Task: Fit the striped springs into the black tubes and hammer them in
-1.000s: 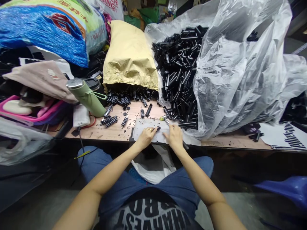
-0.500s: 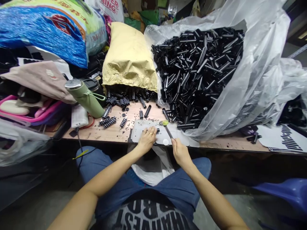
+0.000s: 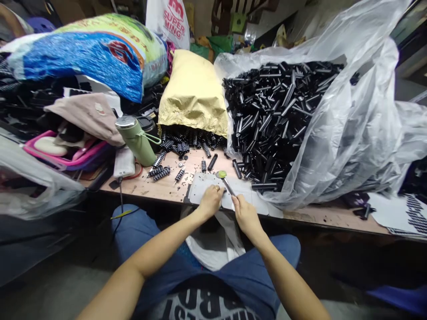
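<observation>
Closest to me are the person's knees in blue jeans, with a white plastic bag [image 3: 213, 240] hanging between them below the tabletop [image 3: 160, 189] edge. Both forearms reach forward to that edge. The left hand [image 3: 209, 202] rests curled on a pale flat sheet [image 3: 203, 189] lying on the wood; whether it pinches some small part I cannot tell, since the fingers hide what is under them. The right hand [image 3: 245, 214] is closed around the handle of a slim tool [image 3: 227, 183], whose shaft slants up and away to a yellow-green tip [image 3: 220, 174] sitting over the far part of the sheet, just beside the left hand.

A little further on, ribbed black springs [image 3: 162, 172] and tiny black bits lie scattered on the bare wood, with a single black tube [image 3: 212, 162] near them. To the left stands a tilted green flask [image 3: 137, 140], and a white power bank [image 3: 124, 162] lies beside it. Behind the springs a tan paper sack [image 3: 193, 93] lies open-mouthed, more springs spilling from it. To the right a big clear plastic bag [image 3: 350, 133] holds a heap of black tubes [image 3: 276, 111]. Farthest back sits a blue woven sack [image 3: 86, 58].
</observation>
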`<action>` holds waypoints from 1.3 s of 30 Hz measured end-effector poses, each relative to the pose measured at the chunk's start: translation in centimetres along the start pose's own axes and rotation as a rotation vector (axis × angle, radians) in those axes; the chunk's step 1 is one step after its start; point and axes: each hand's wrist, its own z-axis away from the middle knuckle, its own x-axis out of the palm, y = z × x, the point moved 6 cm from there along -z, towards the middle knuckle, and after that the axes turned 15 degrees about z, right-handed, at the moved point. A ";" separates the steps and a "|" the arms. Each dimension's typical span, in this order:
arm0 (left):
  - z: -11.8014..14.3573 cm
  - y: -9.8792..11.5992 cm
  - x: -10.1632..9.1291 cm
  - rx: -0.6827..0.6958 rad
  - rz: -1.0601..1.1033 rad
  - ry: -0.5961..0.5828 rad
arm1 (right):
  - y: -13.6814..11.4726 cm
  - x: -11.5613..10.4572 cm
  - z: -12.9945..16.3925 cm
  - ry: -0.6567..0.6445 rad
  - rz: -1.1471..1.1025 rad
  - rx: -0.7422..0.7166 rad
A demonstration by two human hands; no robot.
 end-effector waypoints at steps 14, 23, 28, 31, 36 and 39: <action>-14.2 -19.9 -17.9 -0.813 -0.118 0.387 | 6.1 5.2 -5.2 0.332 0.294 -0.015; -13.3 -21.0 -15.0 -0.731 -0.061 0.145 | 4.9 -1.8 -11.1 0.457 0.044 -0.105; -11.3 -19.7 -14.7 -0.594 0.405 0.432 | 5.4 -5.7 -18.1 0.385 0.123 0.137; -10.5 -18.3 -14.0 -0.591 0.841 0.504 | 4.7 -6.5 -21.7 0.299 0.142 0.227; -9.3 -14.6 -13.5 -0.593 1.340 0.545 | 4.2 -6.0 -23.1 0.211 0.122 0.344; -8.5 -11.5 -11.8 -0.541 1.413 0.491 | 3.6 -5.0 -20.6 0.236 0.144 0.356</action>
